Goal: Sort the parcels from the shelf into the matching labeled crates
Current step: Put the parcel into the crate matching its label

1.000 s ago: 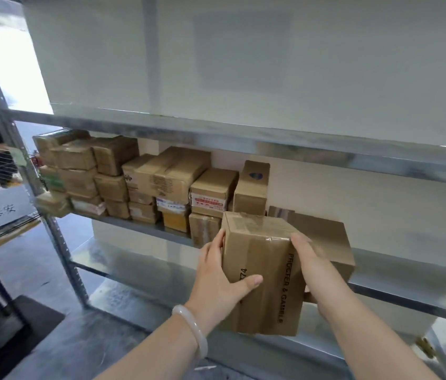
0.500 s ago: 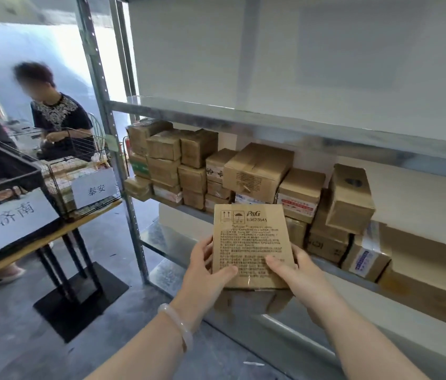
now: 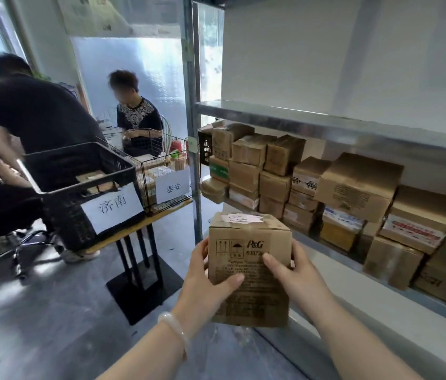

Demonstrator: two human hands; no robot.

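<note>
I hold a brown cardboard parcel (image 3: 249, 259) printed "P&G" in front of me, with a pale label on its top face. My left hand (image 3: 205, 281) grips its left side and my right hand (image 3: 295, 278) its right side. The metal shelf (image 3: 334, 127) to the right carries several stacked brown parcels (image 3: 353, 187). To the left, a black plastic crate (image 3: 79, 171) with a white paper label and a wire crate (image 3: 167, 171) with another label stand on a narrow table (image 3: 123, 231).
Two people work behind the crates: one in black (image 3: 32, 116) bends over the black crate, another in a patterned top (image 3: 136, 119) stands by the wire one. An office chair base (image 3: 21, 248) sits at the left. The shelf's upright post (image 3: 191, 133) stands between crates and parcels.
I have drawn the parcel off the shelf and turned left; the parcel was rotated so its printed face and labelled top show. The crates and a second person came into view.
</note>
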